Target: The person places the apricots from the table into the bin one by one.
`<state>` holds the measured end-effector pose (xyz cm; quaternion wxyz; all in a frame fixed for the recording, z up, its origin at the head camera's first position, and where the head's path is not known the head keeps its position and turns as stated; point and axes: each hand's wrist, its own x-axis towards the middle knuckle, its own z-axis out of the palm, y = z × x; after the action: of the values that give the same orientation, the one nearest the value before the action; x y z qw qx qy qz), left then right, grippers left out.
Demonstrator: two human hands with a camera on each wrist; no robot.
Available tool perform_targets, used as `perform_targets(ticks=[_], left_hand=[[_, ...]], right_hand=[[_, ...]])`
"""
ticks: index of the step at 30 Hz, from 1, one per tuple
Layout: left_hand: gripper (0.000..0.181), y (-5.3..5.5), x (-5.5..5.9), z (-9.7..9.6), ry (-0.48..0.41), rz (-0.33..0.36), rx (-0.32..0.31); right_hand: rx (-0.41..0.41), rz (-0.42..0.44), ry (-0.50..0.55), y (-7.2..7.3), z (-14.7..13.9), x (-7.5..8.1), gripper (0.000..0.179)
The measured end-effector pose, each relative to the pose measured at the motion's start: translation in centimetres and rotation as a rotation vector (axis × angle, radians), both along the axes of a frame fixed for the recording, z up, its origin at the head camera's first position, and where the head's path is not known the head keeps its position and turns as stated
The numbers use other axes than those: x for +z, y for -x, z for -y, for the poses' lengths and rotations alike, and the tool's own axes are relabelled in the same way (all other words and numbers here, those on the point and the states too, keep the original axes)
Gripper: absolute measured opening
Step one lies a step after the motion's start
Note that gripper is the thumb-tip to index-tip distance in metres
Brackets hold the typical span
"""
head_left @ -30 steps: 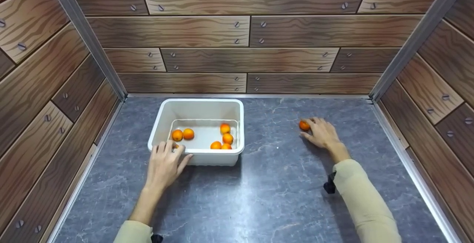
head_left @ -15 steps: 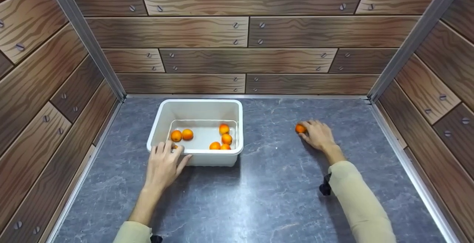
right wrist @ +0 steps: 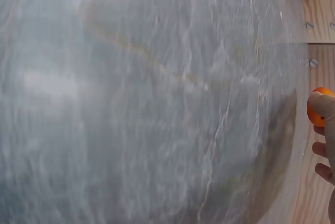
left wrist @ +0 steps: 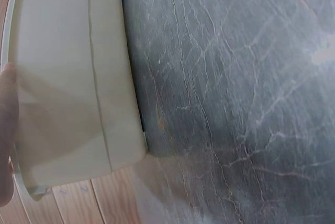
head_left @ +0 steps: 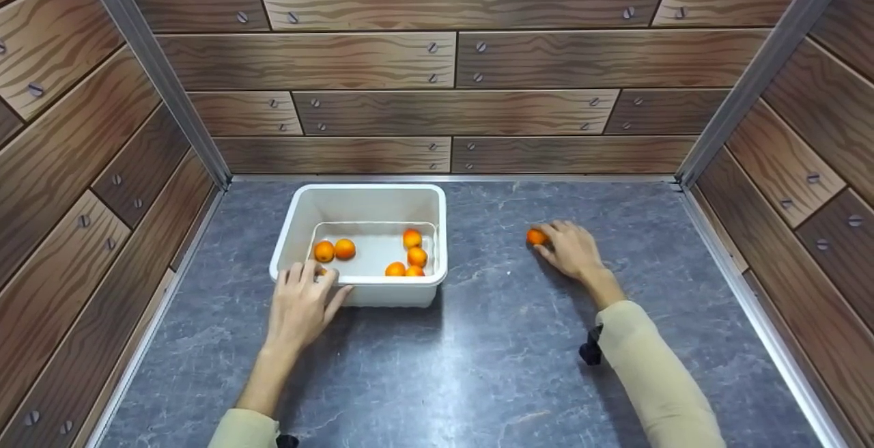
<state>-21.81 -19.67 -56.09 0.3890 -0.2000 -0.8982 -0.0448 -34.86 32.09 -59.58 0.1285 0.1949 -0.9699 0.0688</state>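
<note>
In the head view my right hand (head_left: 572,248) pinches a small round orange fruit (head_left: 534,236) between thumb and fingers, to the right of a white plastic bin (head_left: 396,294). The right wrist view shows the thumb pressed on the fruit (right wrist: 318,116), which has a small dark spot. My left hand (head_left: 299,304) holds the bin's front rim near its left corner, fingers over the edge and thumb outside. Several like fruits (head_left: 345,249) lie on the bin's floor; one at the front left is mostly hidden by the left fingers. The bin's outer wall (left wrist: 57,77) fills the left wrist view's left side.
A grey marbled tabletop (head_left: 478,366) carries the bin at its back left. Wood-print walls (head_left: 450,106) close it in at the back and both sides, with metal strips (head_left: 724,72) at the corners.
My right hand has gripped the fruit and moved left with it, toward the bin. The left hand stays on the rim. The whole view has shifted slightly.
</note>
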Motion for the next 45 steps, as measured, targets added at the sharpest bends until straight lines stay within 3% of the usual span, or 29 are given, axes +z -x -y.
perform_targets(ticks=[15,34,45], left_hand=[[0.038,-0.1,0.1,0.0,-0.002,0.013,0.004],[0.038,-0.1,0.1,0.0,-0.007,0.016,-0.001],[0.038,0.0,0.0,0.0,-0.002,0.005,-0.001]], right_hand=[[0.095,-0.152,0.094,-0.9,3.5,1.0,0.044],[0.262,-0.372,0.148,-1.7,9.0,5.0,0.044],[0.366,-0.43,0.19,-2.4,12.5,6.5,0.044]])
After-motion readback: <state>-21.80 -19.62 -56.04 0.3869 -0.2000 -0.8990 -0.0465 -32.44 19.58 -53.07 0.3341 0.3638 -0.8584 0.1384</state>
